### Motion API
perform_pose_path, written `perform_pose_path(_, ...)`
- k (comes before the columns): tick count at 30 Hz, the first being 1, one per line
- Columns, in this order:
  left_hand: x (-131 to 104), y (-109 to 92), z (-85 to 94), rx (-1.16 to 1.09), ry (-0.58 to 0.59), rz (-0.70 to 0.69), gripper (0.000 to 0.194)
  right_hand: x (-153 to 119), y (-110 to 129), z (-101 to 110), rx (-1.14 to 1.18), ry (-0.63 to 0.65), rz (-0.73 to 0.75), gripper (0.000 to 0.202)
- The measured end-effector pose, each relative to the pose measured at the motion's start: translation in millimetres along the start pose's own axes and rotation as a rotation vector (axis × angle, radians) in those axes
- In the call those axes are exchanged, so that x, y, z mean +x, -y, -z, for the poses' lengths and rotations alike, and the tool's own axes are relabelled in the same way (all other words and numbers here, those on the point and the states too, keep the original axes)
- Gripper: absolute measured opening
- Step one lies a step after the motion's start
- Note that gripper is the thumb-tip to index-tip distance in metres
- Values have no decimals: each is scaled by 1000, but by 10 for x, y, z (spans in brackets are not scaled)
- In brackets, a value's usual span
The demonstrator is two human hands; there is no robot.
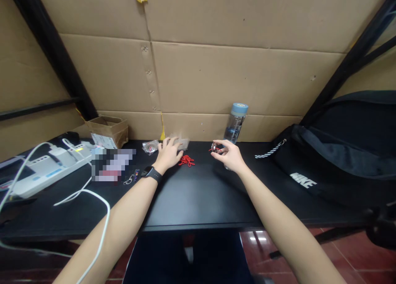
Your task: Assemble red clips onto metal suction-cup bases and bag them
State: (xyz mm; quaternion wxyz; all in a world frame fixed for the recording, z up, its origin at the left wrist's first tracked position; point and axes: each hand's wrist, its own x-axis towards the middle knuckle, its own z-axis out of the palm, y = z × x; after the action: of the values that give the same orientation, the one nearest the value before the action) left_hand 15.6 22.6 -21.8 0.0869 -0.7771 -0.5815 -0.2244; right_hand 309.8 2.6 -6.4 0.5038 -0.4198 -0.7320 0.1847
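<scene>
Red cord, blue bottle lid, black-and-white striped strap, apparently silvery round object

Shiny round object in the right grip

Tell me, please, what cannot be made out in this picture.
In the head view:
Shiny item: too small, partly covered by the right hand.
Clear plastic: partly behind the left hand.
Bottle: partly behind the right hand.
Item beside the power strip: pixelated.
Black bag: cut off by the right edge.
</scene>
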Motion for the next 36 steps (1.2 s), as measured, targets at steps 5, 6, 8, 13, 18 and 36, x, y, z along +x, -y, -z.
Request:
perform_pose_path(5,28,-25,-41,-32,39,-48,42,-3,19,1,-6,6,1,48)
perform_pose_path(6,30,-27,-50,-30,38,-45,42,-2,20,2,-8,5,2,48)
perform_pose_path(8,33,-22,-67,-22,42,-33,43,-1,17,3,-9,5,4,48)
perform_pose_path(13,37,9,-93,27,52,-3,43,3,7,1,1,5,14,47)
perform_pose_path(18,43,35,-69,61,40,54,46,2,8,10,-8,11,20,46)
perform_pose_path(36,-239,-136,508,-356,-374,90,56,-186,152,98,92,-196,-56,48)
